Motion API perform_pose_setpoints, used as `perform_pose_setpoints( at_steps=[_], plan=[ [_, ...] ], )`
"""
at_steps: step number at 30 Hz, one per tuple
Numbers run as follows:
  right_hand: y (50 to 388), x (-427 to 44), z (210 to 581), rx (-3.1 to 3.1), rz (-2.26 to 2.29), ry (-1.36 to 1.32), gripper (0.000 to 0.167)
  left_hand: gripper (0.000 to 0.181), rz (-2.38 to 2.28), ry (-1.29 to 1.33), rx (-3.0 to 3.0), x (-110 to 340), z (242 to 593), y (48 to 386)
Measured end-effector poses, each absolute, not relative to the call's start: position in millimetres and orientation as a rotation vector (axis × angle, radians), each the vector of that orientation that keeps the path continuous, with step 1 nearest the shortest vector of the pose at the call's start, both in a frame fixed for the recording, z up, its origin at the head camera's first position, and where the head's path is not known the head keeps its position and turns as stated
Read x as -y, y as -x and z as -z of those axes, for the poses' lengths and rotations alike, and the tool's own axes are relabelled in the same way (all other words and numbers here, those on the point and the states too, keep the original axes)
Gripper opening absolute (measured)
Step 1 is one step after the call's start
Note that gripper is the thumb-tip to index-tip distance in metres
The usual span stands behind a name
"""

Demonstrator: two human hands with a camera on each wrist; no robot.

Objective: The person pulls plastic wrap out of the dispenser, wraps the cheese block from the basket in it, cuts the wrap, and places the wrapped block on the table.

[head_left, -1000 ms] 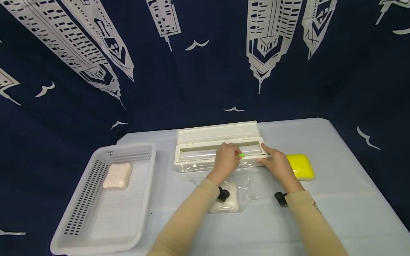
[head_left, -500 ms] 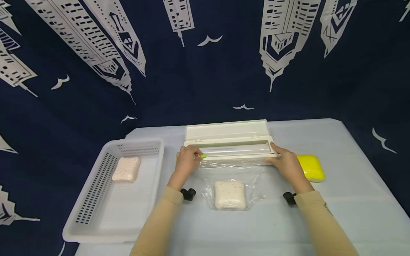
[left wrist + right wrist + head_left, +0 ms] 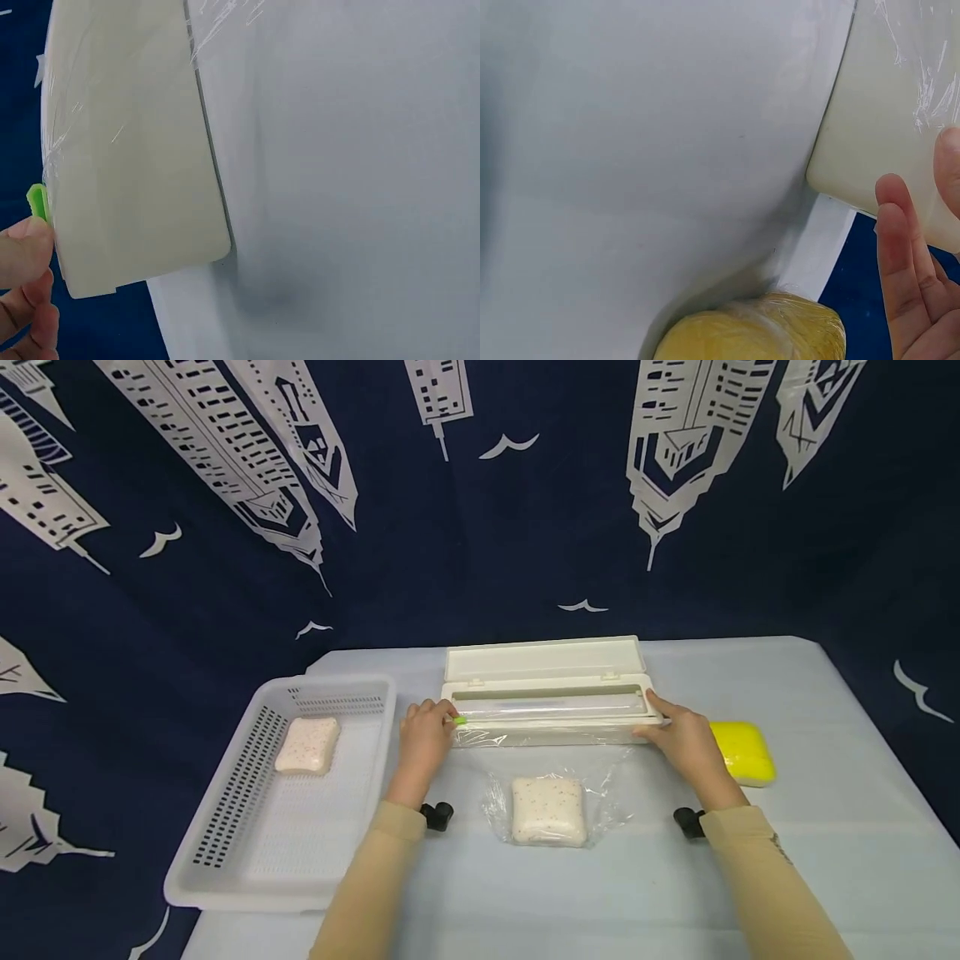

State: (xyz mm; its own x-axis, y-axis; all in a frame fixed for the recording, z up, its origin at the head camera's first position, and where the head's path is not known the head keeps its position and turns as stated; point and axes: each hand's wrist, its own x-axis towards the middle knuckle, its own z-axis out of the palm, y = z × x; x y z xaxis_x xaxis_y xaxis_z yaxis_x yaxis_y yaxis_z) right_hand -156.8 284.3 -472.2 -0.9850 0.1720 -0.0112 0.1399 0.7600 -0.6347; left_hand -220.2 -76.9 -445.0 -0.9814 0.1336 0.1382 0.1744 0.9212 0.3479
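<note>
Left wrist: green tab (image 3: 37, 201) juts beyond the pinching fingers (image 3: 27, 255).

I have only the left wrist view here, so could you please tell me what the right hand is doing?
Observer: The right hand holds the right end of the cling film dispenser.
Operator: Thank you; could you also say what sits in front of the dispenser?
Observer: In the head view, a cream speckled block sits there, with clear film spread around it.
Operator: And what is there to the left of the left hand, please?
Observer: A white perforated basket, with one pinkish speckled block in it.
</note>
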Motion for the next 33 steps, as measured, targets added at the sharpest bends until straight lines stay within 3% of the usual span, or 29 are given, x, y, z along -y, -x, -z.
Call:
perform_pose_setpoints(
  at_steps=[18,30,33],
  plan=[
    [158,-285,471,2.923,-1.031,0.289,0.083,0.013,0.917,0.086,2.848,86,457,219],
    [152,-281,476,2.877,-1.092,0.332,0.099,0.030,1.539,-0.303,2.584,71,477,191],
    [146,-277,476,2.780,-1.047,0.346,0.090,0.038,1.681,-0.308,2.523,70,482,192]
  ],
)
